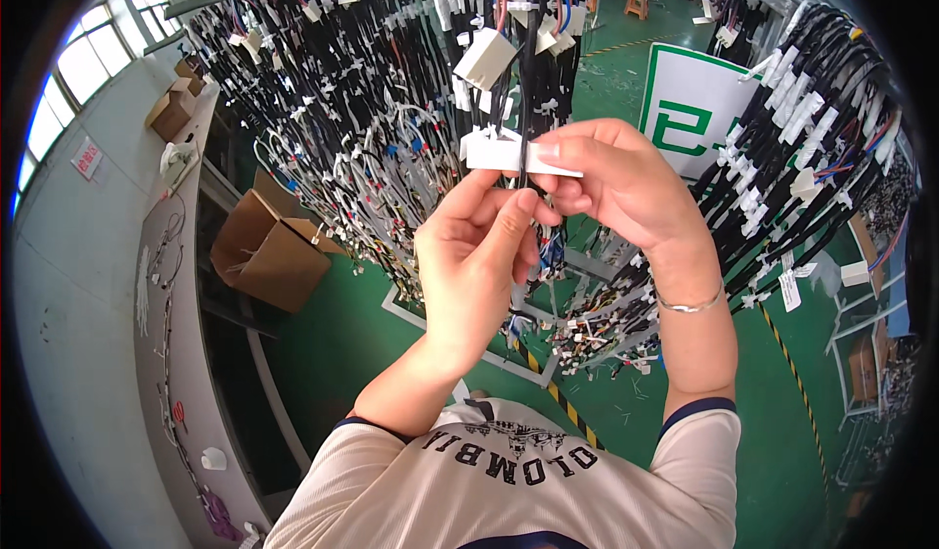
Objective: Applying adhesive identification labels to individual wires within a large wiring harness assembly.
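Label [489, 155], a white strip, is lying crosswise at a black cable [528, 55] hanging before the person, whose right hand [631, 189] is pinching the strip's right part between thumb and fingers while the left hand [469, 273], close below it, is gripping the cable. Around them, a white sign [690, 109] is showing big green characters, a small tag [788, 290] is dangling with print too fine for me to read, dark lettering [518, 466] is spreading over the pale shirt [469, 520], and a red-printed notice [88, 159] is hanging on the left wall [68, 285].
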A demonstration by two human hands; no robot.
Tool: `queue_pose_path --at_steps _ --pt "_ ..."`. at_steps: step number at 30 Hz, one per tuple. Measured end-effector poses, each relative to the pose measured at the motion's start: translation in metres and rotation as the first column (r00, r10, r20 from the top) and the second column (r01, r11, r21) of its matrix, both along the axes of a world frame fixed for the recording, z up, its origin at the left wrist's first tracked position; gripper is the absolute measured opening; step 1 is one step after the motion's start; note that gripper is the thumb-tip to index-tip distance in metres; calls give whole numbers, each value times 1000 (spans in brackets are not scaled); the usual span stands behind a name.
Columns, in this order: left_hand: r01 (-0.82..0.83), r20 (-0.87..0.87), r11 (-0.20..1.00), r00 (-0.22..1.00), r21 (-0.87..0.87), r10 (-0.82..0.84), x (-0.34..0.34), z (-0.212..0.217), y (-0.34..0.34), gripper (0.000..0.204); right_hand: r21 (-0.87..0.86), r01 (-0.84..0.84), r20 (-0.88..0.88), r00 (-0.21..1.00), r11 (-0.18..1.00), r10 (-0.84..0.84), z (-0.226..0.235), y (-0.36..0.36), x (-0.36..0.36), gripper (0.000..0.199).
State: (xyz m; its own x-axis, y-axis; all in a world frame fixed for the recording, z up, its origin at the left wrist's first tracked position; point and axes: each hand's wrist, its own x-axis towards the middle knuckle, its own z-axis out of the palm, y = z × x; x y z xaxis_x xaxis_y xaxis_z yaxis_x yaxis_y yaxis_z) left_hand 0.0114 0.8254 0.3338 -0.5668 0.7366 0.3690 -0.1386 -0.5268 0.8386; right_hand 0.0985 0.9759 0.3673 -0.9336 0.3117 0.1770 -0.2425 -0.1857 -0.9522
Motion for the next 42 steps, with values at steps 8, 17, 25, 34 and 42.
queue_pose_path --at_steps 8,17,25,34,42 --pt "-227 -160 974 961 17 226 -3 -21 5 37 76 100 23 995 992 -102 -3 -7 13 23" --pt "-680 -749 637 193 364 634 -10 -30 17 47 144 118 -34 993 983 -114 -1 -14 12 24" --pt "-675 -778 599 60 430 625 -13 -33 19 59 173 129 -34 992 977 -125 4 -21 13 25" --pt "-649 -763 576 -12 498 646 -13 -34 28 66 326 207 -54 978 922 -201 3 -19 18 27" --pt "-673 -748 561 16 483 663 -13 -46 14 40 638 351 58 865 685 -498 4 -24 -10 24"
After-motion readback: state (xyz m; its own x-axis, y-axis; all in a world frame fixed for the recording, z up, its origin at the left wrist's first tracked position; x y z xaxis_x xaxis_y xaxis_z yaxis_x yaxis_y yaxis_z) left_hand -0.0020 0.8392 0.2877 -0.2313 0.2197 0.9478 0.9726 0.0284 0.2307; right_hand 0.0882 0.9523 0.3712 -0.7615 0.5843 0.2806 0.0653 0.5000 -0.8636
